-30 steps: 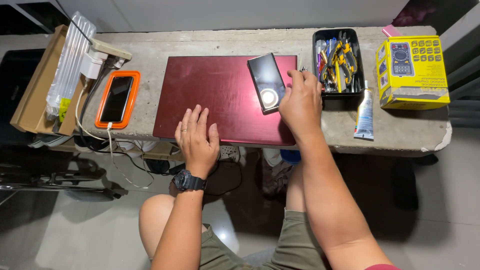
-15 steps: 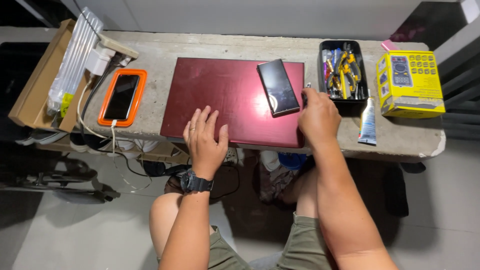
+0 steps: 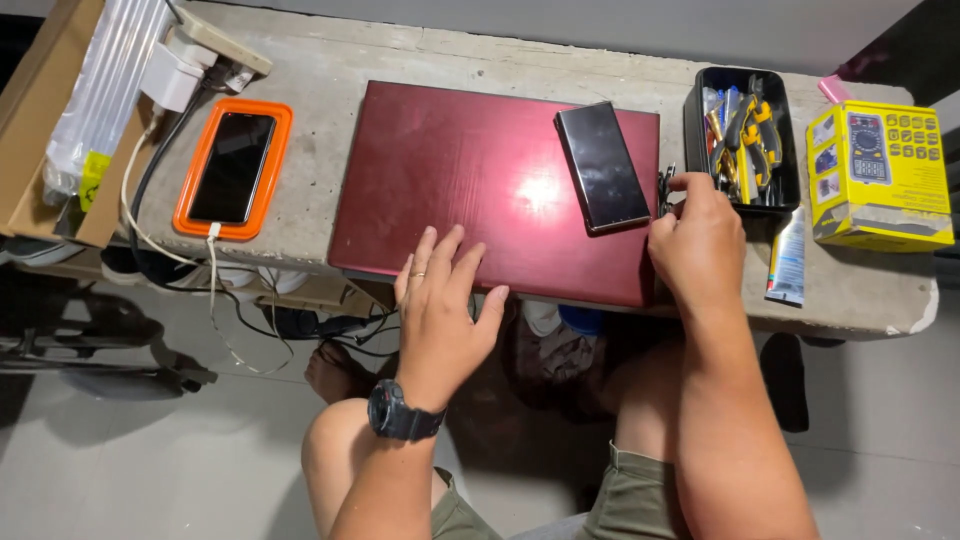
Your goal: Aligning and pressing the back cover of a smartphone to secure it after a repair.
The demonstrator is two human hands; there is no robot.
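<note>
My left hand [image 3: 440,310] lies flat, holding nothing, on the glossy maroon laptop [image 3: 480,180] — my right hand [image 3: 700,240] pinches something too small to tell beside the black tool tray [image 3: 695,120]; a dark slab phone [image 3: 602,167] lies between.

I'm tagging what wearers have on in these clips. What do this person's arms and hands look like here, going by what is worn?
Both forearms are bare, with no sleeves in view. The left hand has a thin ring on one finger, and a chunky black wristwatch sits on that wrist. The right hand shows no ring, watch or glove.

Single head camera looks steeply down, fairly close, over the concrete bench [image 3: 400,60].
</note>
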